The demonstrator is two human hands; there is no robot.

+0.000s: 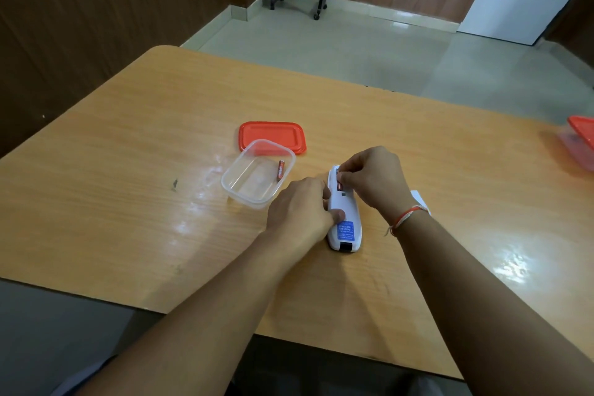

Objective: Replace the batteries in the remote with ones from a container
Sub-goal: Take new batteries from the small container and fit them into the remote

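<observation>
Right hand (374,178): fingertips pinching a battery (339,185) at the remote's open compartment.
Left hand (300,210): closing around the remote (345,218), pinning it on the table (128,154).
Container (257,173): sitting just left, holding a second battery (281,169).
Red lid (273,135): lying behind it.

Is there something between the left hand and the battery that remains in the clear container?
Nothing visible stands in the way. The battery lies alone in the open clear container, whose red lid lies behind it. The left hand steadies the remote beside it.
</observation>
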